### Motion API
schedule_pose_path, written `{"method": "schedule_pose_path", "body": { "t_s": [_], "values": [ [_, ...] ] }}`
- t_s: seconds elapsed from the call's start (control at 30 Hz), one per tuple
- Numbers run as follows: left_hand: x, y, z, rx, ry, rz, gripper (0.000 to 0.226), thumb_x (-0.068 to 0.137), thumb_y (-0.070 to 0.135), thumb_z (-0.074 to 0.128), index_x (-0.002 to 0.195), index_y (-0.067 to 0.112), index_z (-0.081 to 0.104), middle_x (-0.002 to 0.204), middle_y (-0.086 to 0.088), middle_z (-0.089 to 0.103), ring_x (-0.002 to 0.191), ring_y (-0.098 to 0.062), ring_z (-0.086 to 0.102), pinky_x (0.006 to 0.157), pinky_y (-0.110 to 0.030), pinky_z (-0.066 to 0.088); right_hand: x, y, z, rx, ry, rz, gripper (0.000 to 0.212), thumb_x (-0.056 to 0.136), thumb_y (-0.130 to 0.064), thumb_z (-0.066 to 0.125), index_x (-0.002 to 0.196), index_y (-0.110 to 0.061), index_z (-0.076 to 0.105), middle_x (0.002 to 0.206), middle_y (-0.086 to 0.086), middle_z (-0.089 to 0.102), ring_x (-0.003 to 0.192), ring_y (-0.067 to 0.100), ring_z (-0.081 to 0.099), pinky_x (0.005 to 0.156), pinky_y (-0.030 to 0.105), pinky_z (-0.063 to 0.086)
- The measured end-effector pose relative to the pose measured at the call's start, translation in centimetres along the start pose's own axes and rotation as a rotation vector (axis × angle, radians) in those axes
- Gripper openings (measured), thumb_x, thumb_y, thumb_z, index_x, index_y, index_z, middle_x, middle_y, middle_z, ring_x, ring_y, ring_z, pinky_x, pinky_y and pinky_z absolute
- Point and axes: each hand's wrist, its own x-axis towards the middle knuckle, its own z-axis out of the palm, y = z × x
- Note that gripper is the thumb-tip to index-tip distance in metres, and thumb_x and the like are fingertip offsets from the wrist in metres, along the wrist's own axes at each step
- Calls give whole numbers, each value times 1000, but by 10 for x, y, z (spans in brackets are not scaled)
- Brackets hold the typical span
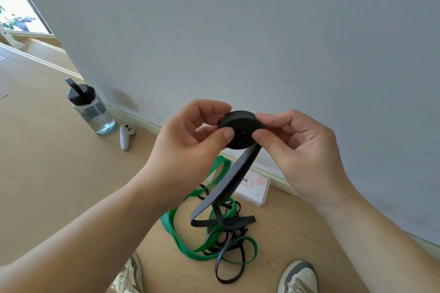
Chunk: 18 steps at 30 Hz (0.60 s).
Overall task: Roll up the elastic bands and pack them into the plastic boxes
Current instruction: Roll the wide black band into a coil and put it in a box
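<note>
Black elastic band roll [238,127], pinched by thumbs and curled fingers of left hand [188,140] and right hand [302,150], tail hung onto tangled green and black bands [214,233] on wooden floor [59,185], white plastic box [256,191] at floor's wall edge

Wood floor [59,185]: green & blk bands [170,222] tangled by your shoes [297,276], white box [258,194] just beyond. Bottle [95,112] & controller [125,137] near wall, your left.

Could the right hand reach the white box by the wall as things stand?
Probably not yet. The right hand pinches the black roll together with the left hand; the white box lies uncovered on the floor below.
</note>
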Motion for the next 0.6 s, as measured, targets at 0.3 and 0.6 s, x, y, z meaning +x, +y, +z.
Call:
{"method": "schedule_pose_path", "body": {
  "t_s": [0.3,0.6],
  "values": [
    [-5,-12,6,658,-79,333,31,90,5,76,117,16,67,105,10,76,99,-4,73,90,-28,60,-3,8,0,-485,-100,-326,22,90,6,68,100,-12,77,93,-1,73,89,14,71,80,28,58],
    [-2,-1,9,1,60,-10,33,90,-6,73,111,19,71,101,-5,78,90,-21,79,84,-37,62,-3,-4,-2,-2,-12,-9,29,84,-3,81,100,-27,77,94,-9,80,87,12,77,80,18,58]
  ]
}}
